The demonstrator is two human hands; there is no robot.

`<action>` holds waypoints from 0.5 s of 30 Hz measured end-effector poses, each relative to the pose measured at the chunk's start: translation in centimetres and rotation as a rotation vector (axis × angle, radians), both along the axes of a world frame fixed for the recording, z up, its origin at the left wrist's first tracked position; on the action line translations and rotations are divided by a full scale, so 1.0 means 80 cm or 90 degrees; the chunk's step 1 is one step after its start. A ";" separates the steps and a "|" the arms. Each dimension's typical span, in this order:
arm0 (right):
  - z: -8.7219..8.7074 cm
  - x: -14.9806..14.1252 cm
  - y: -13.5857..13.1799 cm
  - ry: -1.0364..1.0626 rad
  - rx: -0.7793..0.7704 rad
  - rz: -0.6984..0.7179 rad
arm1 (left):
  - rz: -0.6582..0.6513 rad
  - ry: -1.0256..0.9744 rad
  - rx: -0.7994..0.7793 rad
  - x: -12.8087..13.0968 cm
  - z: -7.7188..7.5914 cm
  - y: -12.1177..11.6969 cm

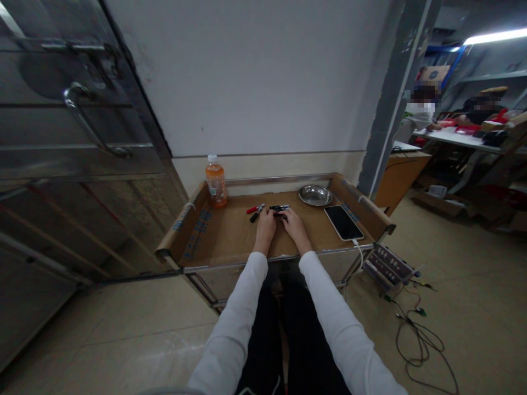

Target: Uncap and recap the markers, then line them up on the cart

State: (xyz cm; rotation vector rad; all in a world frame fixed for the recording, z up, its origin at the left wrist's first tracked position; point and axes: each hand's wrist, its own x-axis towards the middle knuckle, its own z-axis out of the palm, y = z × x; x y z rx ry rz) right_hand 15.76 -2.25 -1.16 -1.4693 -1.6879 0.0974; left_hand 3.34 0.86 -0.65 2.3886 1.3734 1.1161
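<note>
My left hand [267, 224] and my right hand [293, 222] are close together over the middle of the cardboard-lined tray [230, 236]. Their fingers are curled in around dark pens [280, 214] that lie between them. Both hands look closed at the fingertips, though the small size hides the exact grip. Just left of my left hand lie a red marker [251, 210] and a black-capped marker [256, 215], crossing near their ends. More black-and-silver pens [280, 208] lie beyond my fingertips.
An orange drink bottle [216, 184] stands at the tray's back left. A round metal dish [315, 195] and a phone [344, 223] with a white cable lie on the right. A power strip [390, 269] and cables [420, 340] are on the floor. People sit at a table far right.
</note>
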 end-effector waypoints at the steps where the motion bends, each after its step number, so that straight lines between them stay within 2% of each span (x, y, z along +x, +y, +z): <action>1: 0.000 0.000 0.000 0.003 0.003 0.000 | -0.001 0.007 0.011 0.000 0.001 -0.001; 5: 0.000 -0.001 0.001 0.024 0.008 -0.001 | -0.024 0.019 0.032 0.002 0.004 -0.002; 11: 0.000 -0.001 0.000 0.037 0.007 -0.021 | -0.057 0.044 0.002 0.001 0.001 0.000; 15: 0.000 -0.001 -0.001 0.016 0.010 -0.038 | -0.045 0.069 -0.014 0.000 0.002 -0.002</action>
